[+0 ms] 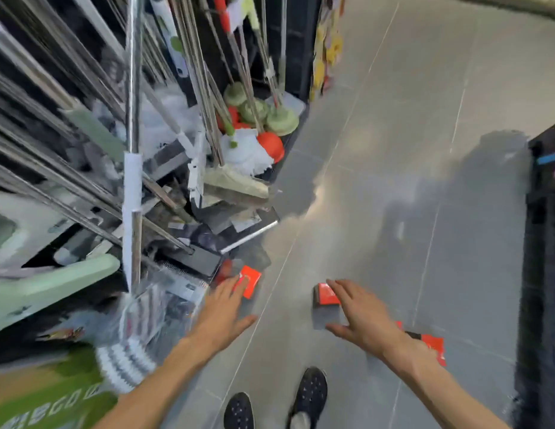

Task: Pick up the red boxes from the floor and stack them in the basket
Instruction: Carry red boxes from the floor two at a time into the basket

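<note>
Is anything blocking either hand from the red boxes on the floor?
Nothing visible. The left hand reaches over the flat red box by the shelf; the right hand spreads over the red box on the grey tiles.

Shop aisle, cleaning-goods section.
Racks of mops (248,156), plungers (271,145) and brooms (236,184) line grey tiled floor (394,150).

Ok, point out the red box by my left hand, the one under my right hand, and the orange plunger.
Left red box (251,281), head view, top face.
Middle red box (325,295), head view, top face.
Orange plunger (271,146), head view, rubber cup.
</note>
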`<state>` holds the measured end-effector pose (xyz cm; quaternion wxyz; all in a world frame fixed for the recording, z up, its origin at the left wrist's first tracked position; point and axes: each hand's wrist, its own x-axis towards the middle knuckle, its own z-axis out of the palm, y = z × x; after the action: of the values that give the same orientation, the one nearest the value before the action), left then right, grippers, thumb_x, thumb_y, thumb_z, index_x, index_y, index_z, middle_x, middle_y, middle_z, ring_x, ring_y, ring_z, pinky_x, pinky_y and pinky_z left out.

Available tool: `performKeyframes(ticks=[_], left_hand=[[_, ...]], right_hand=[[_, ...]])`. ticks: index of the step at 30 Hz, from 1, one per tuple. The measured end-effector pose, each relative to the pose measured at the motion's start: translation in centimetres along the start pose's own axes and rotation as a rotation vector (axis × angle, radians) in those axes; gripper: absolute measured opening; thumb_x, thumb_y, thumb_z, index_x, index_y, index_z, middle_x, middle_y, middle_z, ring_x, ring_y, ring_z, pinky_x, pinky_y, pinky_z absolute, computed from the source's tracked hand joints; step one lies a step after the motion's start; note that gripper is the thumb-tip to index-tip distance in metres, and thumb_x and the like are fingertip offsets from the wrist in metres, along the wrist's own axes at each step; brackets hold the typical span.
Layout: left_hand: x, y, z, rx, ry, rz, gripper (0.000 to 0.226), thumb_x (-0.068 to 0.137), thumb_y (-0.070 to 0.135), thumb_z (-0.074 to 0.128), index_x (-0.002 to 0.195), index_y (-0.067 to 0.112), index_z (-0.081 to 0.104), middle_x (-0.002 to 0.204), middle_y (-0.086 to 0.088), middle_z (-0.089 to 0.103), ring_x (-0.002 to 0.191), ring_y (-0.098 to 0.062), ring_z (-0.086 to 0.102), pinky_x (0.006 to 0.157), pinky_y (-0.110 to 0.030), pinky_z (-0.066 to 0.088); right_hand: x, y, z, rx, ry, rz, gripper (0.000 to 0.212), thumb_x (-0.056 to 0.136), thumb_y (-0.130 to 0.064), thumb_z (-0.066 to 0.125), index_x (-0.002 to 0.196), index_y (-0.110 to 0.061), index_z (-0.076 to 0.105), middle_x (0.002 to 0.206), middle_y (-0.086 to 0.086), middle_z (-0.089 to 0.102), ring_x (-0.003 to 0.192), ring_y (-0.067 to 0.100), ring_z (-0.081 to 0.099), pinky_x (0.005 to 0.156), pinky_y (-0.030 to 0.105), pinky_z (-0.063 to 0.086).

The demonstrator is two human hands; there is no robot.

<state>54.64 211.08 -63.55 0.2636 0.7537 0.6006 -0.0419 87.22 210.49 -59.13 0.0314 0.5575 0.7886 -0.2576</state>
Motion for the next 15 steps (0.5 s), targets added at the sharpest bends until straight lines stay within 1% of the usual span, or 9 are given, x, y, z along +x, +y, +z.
performKeyframes(ticks=[3, 5, 6, 7, 8, 10, 11, 13, 15], left_hand=[[5.0, -2.2, 7.1, -0.074, -0.029, -0.056, 0.092, 0.080, 0.056, 0.060, 0.153, 0.013, 0.025, 0.157, -0.011, 0.031, 0.144, -0.028, 0.028, 0.117, -0.044, 0.028], [7.1, -2.7, 8.6, -0.089, -0.029, -0.084, 0.091, 0.083, 0.045, 0.072, 0.153, 0.011, 0.025, 0.156, -0.012, 0.031, 0.145, -0.029, 0.027, 0.117, -0.044, 0.026], [9.2, -4.5, 12.9, -0.109, -0.030, -0.099, 0.091, 0.082, 0.042, 0.075, 0.152, 0.010, 0.026, 0.155, -0.012, 0.033, 0.144, -0.030, 0.028, 0.116, -0.043, 0.027], [11.7, -6.7, 16.9, -0.098, -0.041, -0.116, 0.092, 0.081, 0.042, 0.076, 0.151, 0.009, 0.027, 0.153, -0.013, 0.035, 0.142, -0.031, 0.032, 0.115, -0.043, 0.030], [12.8, -7.0, 16.5, -0.107, -0.027, -0.130, 0.095, 0.079, 0.044, 0.078, 0.150, 0.008, 0.028, 0.150, -0.013, 0.038, 0.139, -0.032, 0.036, 0.112, -0.043, 0.033], [16.5, -11.5, 24.2, -0.113, -0.011, -0.233, 0.104, 0.073, 0.051, 0.080, 0.150, 0.007, 0.025, 0.147, -0.014, 0.040, 0.134, -0.032, 0.039, 0.109, -0.044, 0.036], [17.2, -11.7, 23.7, -0.114, -0.013, -0.282, 0.109, 0.071, 0.054, 0.080, 0.150, 0.005, 0.023, 0.146, -0.016, 0.040, 0.132, -0.033, 0.040, 0.107, -0.045, 0.037], [20.0, -14.3, 29.5, -0.125, -0.001, -0.392, 0.117, 0.068, 0.055, 0.083, 0.149, 0.001, 0.020, 0.144, -0.021, 0.040, 0.130, -0.038, 0.041, 0.104, -0.046, 0.038], [21.5, -15.2, 31.0, -0.147, 0.010, -0.489, 0.117, 0.064, 0.052, 0.087, 0.146, 0.002, 0.021, 0.139, -0.021, 0.043, 0.125, -0.042, 0.045, 0.097, -0.049, 0.042]], right_hand=[[4.2, 4.2, 5.9, -0.012, 0.009, 0.004, 0.088, 0.071, -0.054, 0.076, 0.141, -0.009, 0.046, 0.129, 0.008, 0.056, 0.116, 0.028, 0.055, 0.097, 0.035, 0.044], [5.3, 5.3, 7.1, -0.014, -0.021, 0.015, 0.089, 0.070, -0.054, 0.077, 0.141, -0.009, 0.045, 0.129, 0.008, 0.054, 0.117, 0.028, 0.053, 0.098, 0.034, 0.041], [6.9, 7.3, 11.7, -0.019, 0.019, 0.001, 0.090, 0.071, -0.054, 0.077, 0.142, -0.009, 0.044, 0.132, 0.008, 0.053, 0.120, 0.029, 0.052, 0.101, 0.034, 0.039], [8.6, 9.2, 15.6, 0.011, 0.007, 0.013, 0.091, 0.072, -0.054, 0.077, 0.144, -0.010, 0.042, 0.135, 0.009, 0.051, 0.123, 0.029, 0.050, 0.103, 0.035, 0.037], [8.8, 9.4, 15.0, 0.027, -0.019, 0.007, 0.092, 0.073, -0.054, 0.076, 0.146, -0.011, 0.039, 0.138, 0.009, 0.049, 0.127, 0.029, 0.048, 0.105, 0.035, 0.036], [10.9, 12.3, 22.8, 0.068, -0.004, 0.009, 0.093, 0.075, -0.054, 0.075, 0.148, -0.013, 0.035, 0.144, 0.008, 0.045, 0.131, 0.028, 0.044, 0.107, 0.034, 0.033], [10.8, 12.3, 22.4, 0.083, -0.008, 0.007, 0.092, 0.078, -0.056, 0.072, 0.150, -0.014, 0.032, 0.147, 0.007, 0.043, 0.133, 0.026, 0.042, 0.107, 0.034, 0.032], [11.5, 14.8, 28.3, 0.104, 0.000, 0.007, 0.091, 0.081, -0.060, 0.065, 0.152, -0.016, 0.028, 0.150, 0.006, 0.040, 0.136, 0.024, 0.039, 0.109, 0.034, 0.031], [11.5, 15.8, 30.0, 0.113, -0.015, 0.023, 0.091, 0.082, -0.058, 0.067, 0.152, -0.020, 0.025, 0.151, 0.005, 0.038, 0.138, 0.024, 0.036, 0.110, 0.033, 0.030]])
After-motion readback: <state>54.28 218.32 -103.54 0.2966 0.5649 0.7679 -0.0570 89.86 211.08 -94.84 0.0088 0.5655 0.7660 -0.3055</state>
